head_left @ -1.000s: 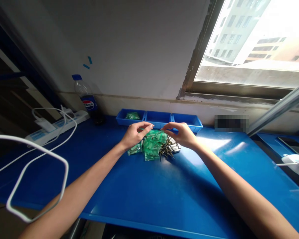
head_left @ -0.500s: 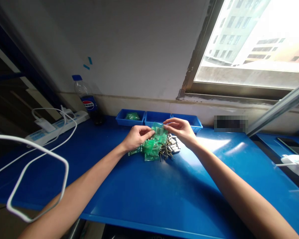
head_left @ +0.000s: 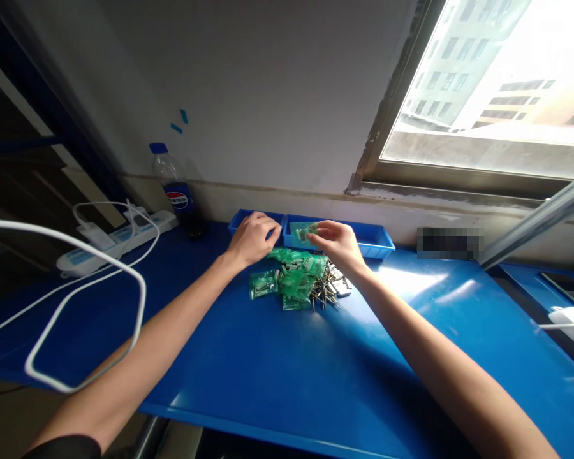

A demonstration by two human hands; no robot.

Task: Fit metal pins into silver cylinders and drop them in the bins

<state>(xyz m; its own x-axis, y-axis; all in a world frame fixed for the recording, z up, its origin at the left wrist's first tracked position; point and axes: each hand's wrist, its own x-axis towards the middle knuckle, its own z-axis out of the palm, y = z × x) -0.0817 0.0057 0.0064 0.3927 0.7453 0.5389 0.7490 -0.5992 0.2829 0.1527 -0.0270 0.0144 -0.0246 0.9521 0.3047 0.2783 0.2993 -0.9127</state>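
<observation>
My right hand (head_left: 338, 245) pinches a small green zip bag (head_left: 302, 232) between thumb and fingers, over the middle blue bin (head_left: 287, 241). Small pale pieces show through the bag. My left hand (head_left: 254, 237) hovers at the left blue bin (head_left: 233, 224), its fingers bent and the thumb apart. Nothing shows in it, and it covers most of that bin's inside. Below both hands, filled green bags (head_left: 294, 284) lie heaped on the blue table. Against their right side rests a pile of loose metal pins and small cylinders (head_left: 326, 290).
A cola bottle (head_left: 178, 194) stands at the back left, beside a white power strip (head_left: 119, 242) with plugs. A white cable (head_left: 141, 293) loops across the left foreground. The right blue bin (head_left: 375, 239) sits below the window. A metal bar (head_left: 530, 223) slants at the right.
My left hand has let go of the green bag and moved back to the left bin. My right hand has carried the bag slightly up, over the middle bin. The view has shifted slightly.
</observation>
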